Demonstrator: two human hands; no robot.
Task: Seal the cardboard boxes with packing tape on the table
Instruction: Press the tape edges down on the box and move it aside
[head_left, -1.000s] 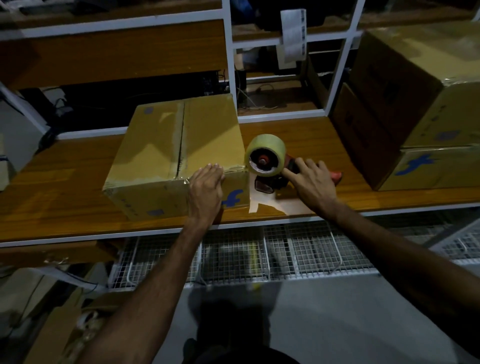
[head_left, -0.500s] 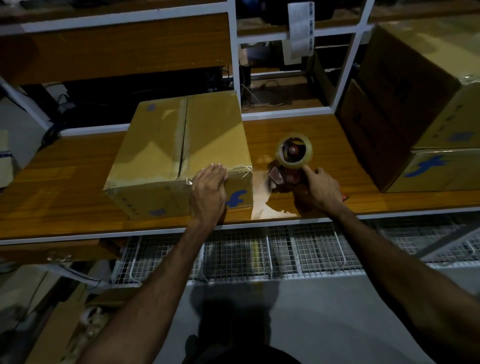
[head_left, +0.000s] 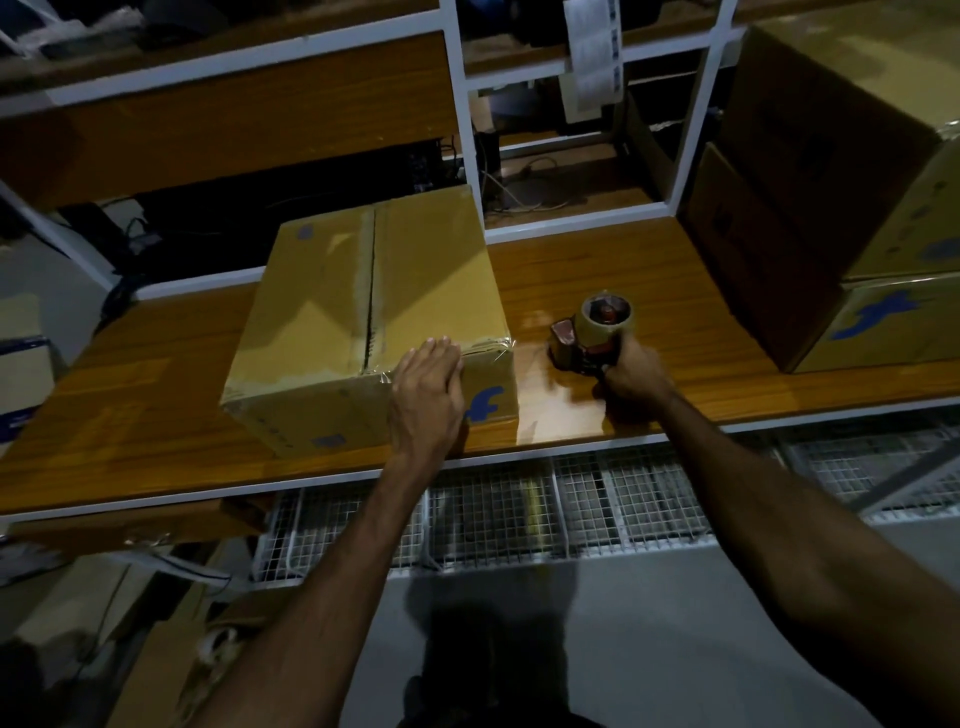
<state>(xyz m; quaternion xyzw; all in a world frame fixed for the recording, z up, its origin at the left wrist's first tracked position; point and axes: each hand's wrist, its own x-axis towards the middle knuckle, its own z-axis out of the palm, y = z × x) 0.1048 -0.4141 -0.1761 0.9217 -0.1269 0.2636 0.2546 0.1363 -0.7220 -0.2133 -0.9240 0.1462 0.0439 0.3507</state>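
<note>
A brown cardboard box (head_left: 332, 306) with a blue logo sits on the wooden table (head_left: 649, 270). Clear tape runs along its top centre seam and down over the near edge. My left hand (head_left: 428, 397) lies flat, fingers together, over the box's near top edge and front face. To the right of the box, the red tape dispenser (head_left: 592, 332) with its roll of packing tape stands on the table. My right hand (head_left: 631, 371) grips its handle from the near side.
Two larger cardboard boxes (head_left: 852, 171) are stacked at the table's right end. A white metal shelf frame (head_left: 462, 119) rises behind the table, with a paper label strip (head_left: 595, 52) hanging from it. Wire mesh baskets (head_left: 519, 514) hang under the table's front edge.
My right hand has carried the tape dispenser away from the box's right front corner, to the right, and set it down on the table. My left hand has stayed pressed on the box.
</note>
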